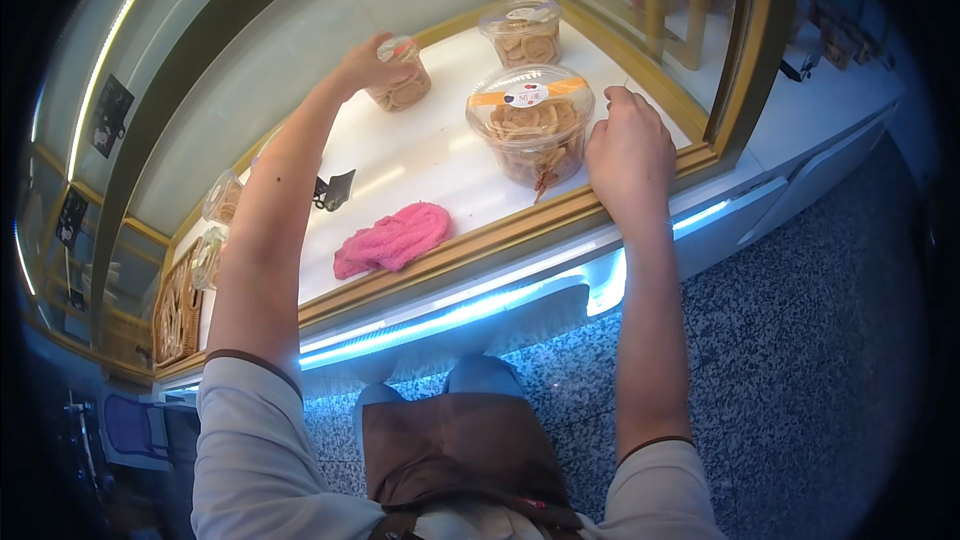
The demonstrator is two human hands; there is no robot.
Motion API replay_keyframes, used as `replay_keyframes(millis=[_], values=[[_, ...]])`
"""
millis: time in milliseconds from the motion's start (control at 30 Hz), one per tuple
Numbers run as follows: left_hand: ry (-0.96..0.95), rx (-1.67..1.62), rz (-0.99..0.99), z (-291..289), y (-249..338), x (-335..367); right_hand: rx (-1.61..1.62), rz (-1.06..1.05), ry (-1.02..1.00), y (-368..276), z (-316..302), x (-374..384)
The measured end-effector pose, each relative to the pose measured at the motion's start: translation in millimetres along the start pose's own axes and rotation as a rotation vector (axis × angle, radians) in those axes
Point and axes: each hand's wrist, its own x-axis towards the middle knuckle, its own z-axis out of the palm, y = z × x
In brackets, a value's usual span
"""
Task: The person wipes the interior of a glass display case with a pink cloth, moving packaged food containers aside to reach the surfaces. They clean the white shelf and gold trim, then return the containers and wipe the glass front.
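Note:
My left hand [373, 66] reaches into the display case, its fingers closed over the top of a small clear plastic tub of cookies [404, 94] on the white shelf. The fingers cover part of that lid. Beside a large lidded tub of cookies [530, 130], with an orange band and round label, is my right hand [632, 150]. Its fingers are curled, and whatever lies under them is hidden. A brown twist of ribbon or tag [541, 183] sits at the large tub's near side. Behind it stands another tub of cookies [525, 40].
A crumpled pink cloth [395, 238] lies near the shelf's front edge. Past it is a small black sign holder [336, 190]. More tubs [222, 197] and a wicker basket [178, 305] stand at left. Gold framing [500, 240] edges the case; glass closes the right end.

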Motion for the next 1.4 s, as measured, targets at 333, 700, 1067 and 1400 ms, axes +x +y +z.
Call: replay_keyframes(millis=[333, 700, 1067, 1400], values=[[-0.066, 0.237, -0.064, -29.8, -8.3, -37.8, 0.115, 0.037, 0.062, 5.5, 3.8, 1.8], [-0.476, -0.162, 0.68, 13.9, 164.1, -127.5, 0.165, 0.048, 0.122, 9.7, 2.3, 3.0], [-0.137, -0.13, 0.466, 9.9, 163.6, -117.5, 0.166, 0.118, 0.07, 2.2, 2.4, 4.5], [-0.5, -1.02, 0.2, -12.1, 74.1, -332.8, 0.95, -0.155, -0.034, -81.8, -27.5, -95.8]])
